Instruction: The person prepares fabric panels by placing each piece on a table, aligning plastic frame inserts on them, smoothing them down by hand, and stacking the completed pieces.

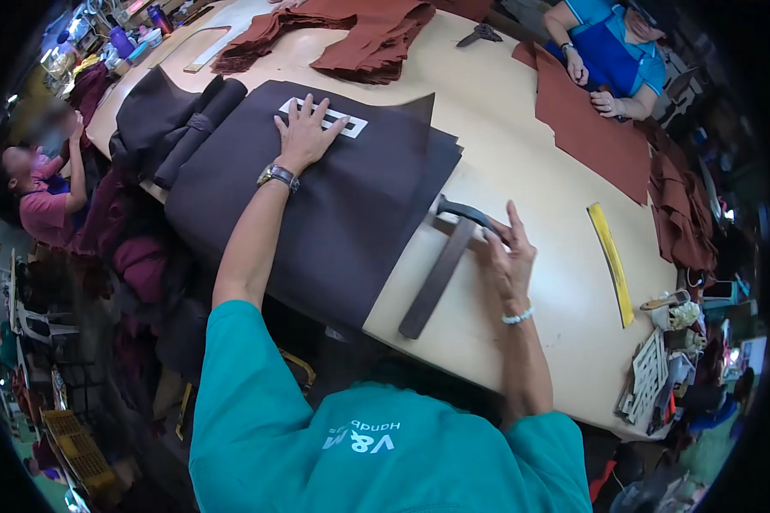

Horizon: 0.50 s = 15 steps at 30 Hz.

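My left hand (305, 135) lies with fingers spread on a white template with cut-out slots (351, 128). That template rests on a stack of dark brown fabric sheets (316, 222) at the table's near edge. To the right of the stack, my right hand (511, 256) pinches the end of the dark head of a hammer (439, 280) between thumb and fingers, the index finger sticking out. The hammer's flat, dark handle slants towards the near edge of the table. The exact contact at the fingertips is hard to make out.
A rolled dark fabric bundle (188, 128) sits left of the stack. Rust-brown fabric pieces (368, 43) lie at the far side. A yellow strip (610, 265) lies on the right of the pale table (565, 342). A co-worker (612, 60) handles rust-brown fabric (590, 128) across the table.
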Each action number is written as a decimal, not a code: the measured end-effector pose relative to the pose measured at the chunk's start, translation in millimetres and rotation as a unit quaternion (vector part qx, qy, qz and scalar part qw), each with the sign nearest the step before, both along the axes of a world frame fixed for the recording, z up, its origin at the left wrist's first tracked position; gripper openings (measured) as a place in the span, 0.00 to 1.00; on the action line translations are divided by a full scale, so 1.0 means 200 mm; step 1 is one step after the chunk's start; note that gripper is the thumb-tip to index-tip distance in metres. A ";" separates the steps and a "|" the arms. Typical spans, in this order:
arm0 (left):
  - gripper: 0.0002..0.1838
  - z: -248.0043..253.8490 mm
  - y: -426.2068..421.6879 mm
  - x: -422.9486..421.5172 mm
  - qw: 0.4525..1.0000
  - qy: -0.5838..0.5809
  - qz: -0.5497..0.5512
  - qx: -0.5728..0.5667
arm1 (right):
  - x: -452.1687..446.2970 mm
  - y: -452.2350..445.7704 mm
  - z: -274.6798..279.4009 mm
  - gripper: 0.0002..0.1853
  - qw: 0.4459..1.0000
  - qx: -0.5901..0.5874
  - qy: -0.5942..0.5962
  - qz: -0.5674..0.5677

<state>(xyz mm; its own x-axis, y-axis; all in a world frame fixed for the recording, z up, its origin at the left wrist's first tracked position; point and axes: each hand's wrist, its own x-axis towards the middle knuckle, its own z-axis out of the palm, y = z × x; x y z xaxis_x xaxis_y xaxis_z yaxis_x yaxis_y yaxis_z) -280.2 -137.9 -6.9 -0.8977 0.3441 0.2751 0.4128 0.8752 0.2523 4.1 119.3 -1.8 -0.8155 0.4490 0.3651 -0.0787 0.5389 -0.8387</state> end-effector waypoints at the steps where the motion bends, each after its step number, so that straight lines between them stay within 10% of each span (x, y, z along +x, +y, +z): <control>1: 0.38 0.00 0.00 0.00 1.000 0.002 -0.001 -0.002 | 0.04 0.03 0.00 0.30 1.000 -0.014 -0.001 -0.008; 7: 0.38 0.00 -0.01 0.01 1.000 0.017 -0.006 -0.004 | 0.09 -0.06 0.23 0.24 0.988 -0.145 0.044 0.016; 15: 0.41 0.08 0.06 0.10 0.999 0.035 0.005 -0.019 | -0.20 -0.52 0.51 0.25 0.983 -0.014 0.101 0.151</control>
<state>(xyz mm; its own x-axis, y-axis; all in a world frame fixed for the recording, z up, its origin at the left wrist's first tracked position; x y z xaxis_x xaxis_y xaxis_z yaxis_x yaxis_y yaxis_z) -260.0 -126.2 9.2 -0.8806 0.3458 0.3240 0.4188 0.8878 0.1908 -36.5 15.7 100.4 -0.8253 0.2095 0.5244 -0.3988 0.4414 -0.8039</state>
